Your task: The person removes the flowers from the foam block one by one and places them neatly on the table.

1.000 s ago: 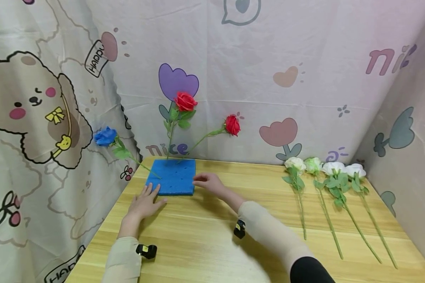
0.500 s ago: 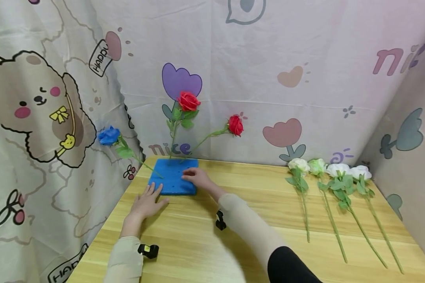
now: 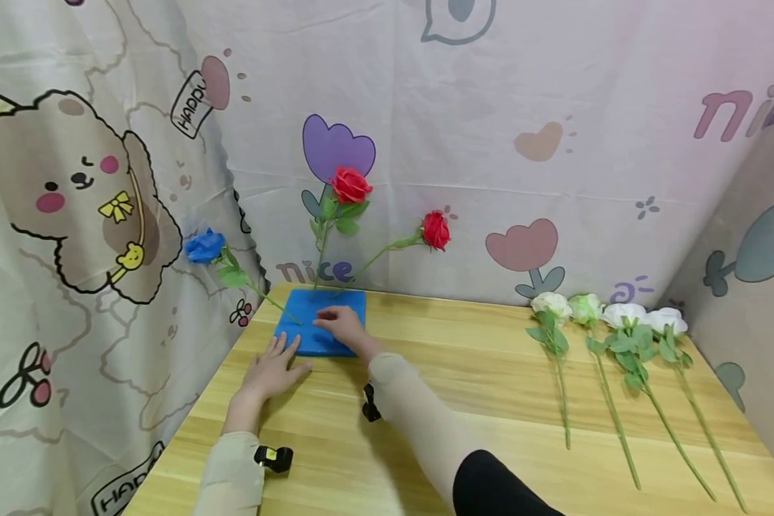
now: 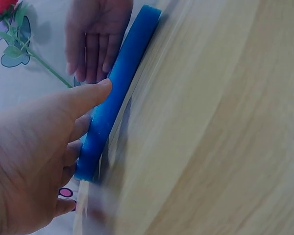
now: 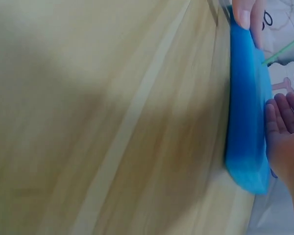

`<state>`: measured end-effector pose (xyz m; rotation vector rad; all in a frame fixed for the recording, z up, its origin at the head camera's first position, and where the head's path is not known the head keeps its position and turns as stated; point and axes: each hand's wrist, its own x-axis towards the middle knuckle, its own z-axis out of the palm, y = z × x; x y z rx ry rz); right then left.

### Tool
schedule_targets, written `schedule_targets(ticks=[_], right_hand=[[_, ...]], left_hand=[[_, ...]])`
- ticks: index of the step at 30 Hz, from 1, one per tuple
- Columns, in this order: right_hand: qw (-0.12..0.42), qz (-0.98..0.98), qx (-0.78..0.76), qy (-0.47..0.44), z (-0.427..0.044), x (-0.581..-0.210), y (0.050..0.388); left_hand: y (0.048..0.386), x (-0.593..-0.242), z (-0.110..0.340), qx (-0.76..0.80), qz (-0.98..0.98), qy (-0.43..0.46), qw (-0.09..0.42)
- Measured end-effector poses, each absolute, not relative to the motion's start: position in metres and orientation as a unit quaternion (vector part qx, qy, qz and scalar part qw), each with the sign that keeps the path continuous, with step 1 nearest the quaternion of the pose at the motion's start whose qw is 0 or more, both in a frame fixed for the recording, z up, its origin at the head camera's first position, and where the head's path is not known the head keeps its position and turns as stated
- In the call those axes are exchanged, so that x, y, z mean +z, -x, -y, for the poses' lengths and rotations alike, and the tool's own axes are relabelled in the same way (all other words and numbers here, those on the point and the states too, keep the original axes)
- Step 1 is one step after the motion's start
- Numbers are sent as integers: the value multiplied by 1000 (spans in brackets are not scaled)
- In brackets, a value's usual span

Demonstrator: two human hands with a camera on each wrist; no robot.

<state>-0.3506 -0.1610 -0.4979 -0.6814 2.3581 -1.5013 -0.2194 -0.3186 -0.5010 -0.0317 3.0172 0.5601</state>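
Observation:
A blue foam block [image 3: 309,342] lies flat at the table's back left, with small holes in its top. Near its front left corner, my left hand [image 3: 267,374] rests with fingers spread on the block's edge; the left wrist view shows the thumb [image 4: 90,95] along its side. My right hand [image 3: 343,327] is over the block, fingers loosely bent and holding nothing visible. Its fingertips are just right of the stem of a blue rose [image 3: 205,246], which leans left out of the block. Two red roses, one upright [image 3: 350,185] and one leaning right [image 3: 436,231], stand at the block's back edge.
On the right of the wooden table [image 3: 464,373] several pale roses lie in a row, among them a cream one [image 3: 551,307], a greenish one [image 3: 585,309] and a white one [image 3: 666,321]. A printed curtain [image 3: 451,129] hangs behind and on both sides.
My right hand has moved left from the block's right edge to over its middle, close to the blue rose's stem. The left hand stays on the front left corner. The head view has shifted slightly.

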Motion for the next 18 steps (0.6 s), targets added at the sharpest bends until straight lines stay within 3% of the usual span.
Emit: schedule_targets(ticks=[18], right_hand=[[149,-813,-507,244,209,-498,345]], left_hand=[[219,-503,318,180,-983,22,38]])
